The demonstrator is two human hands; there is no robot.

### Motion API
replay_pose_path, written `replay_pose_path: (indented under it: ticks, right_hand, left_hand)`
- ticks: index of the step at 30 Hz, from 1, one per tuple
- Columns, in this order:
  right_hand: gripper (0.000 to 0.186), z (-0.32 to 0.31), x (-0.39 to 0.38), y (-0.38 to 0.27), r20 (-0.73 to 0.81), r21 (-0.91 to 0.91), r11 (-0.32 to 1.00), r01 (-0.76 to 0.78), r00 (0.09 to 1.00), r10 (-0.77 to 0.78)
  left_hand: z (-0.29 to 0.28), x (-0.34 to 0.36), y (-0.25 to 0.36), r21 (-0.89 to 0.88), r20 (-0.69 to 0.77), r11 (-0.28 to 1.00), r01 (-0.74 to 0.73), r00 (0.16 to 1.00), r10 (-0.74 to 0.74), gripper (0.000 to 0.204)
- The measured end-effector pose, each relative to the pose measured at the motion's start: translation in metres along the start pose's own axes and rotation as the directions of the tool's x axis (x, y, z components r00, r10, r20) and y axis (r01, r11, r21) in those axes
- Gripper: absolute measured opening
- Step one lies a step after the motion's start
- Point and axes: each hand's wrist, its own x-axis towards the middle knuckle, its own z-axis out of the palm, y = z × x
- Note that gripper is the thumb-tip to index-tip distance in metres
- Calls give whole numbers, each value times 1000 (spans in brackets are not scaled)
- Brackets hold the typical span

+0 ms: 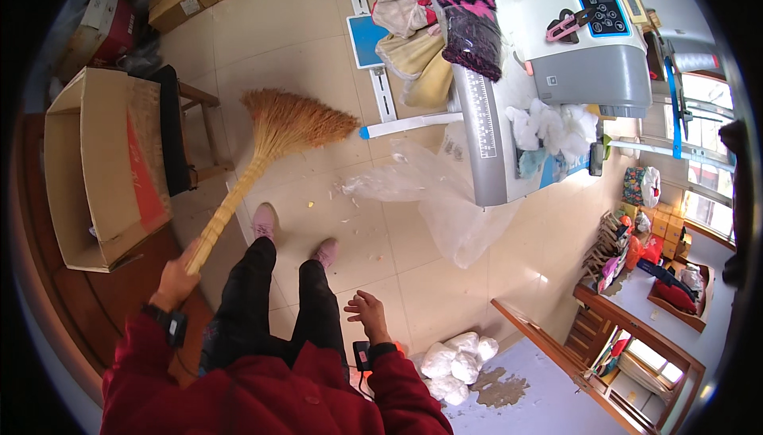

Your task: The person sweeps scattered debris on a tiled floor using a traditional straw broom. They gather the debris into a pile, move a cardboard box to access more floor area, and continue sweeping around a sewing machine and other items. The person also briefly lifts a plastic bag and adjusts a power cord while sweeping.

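Observation:
My left hand [176, 282] is wrapped round the handle of a straw broom [266, 149] at its lower end. The broom slants up and away, its bristle head spread over the tiled floor ahead of my feet. My right hand [367, 313] hangs in the air to the right of my legs, fingers apart, with nothing in it. Small bits of litter [310, 204] lie scattered on the tiles in front of my shoes. Right of the broom head, a crumpled clear plastic sheet [453, 204] spreads over the floor under the machine's edge.
A large open cardboard box [111, 173] rests on a dark chair [176, 129] at left. A sewing machine [592, 69] on its table [485, 141] stands front right, with white cloth bundles [556, 129] on it. White bags [457, 367] sit by the wall, near an open wooden door [540, 348].

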Motion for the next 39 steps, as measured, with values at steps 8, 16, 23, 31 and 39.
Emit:
replay_pose_path:
  ticks: [8, 16, 23, 31, 39]
  right_hand:
    - [46, 43, 14, -19, 130, -7, 995, 98, 987, -96]
    - [48, 136, 57, -22, 343, 1, 999, 45, 938, -43]
    - [50, 174, 22, -15, 318, 179, 969, -173, 942, 109]
    - [52, 210, -6, -16, 316, 430, 903, -9, 938, -141]
    - [87, 277, 87, -93, 230, 73, 785, 615, 755, -614]
  left_hand:
    - [21, -78, 30, -344, 187, 838, 424, 905, -381, 79]
    - [18, -79, 42, -174, 283, 932, 319, 922, -263, 76]
    - [-3, -105, 88, -39, 514, 944, 326, 817, -261, 83]
    - [7, -100, 104, -73, 517, 950, 303, 826, -224, 83]
    - [65, -6, 59, -336, 237, 835, 435, 897, -372, 75]
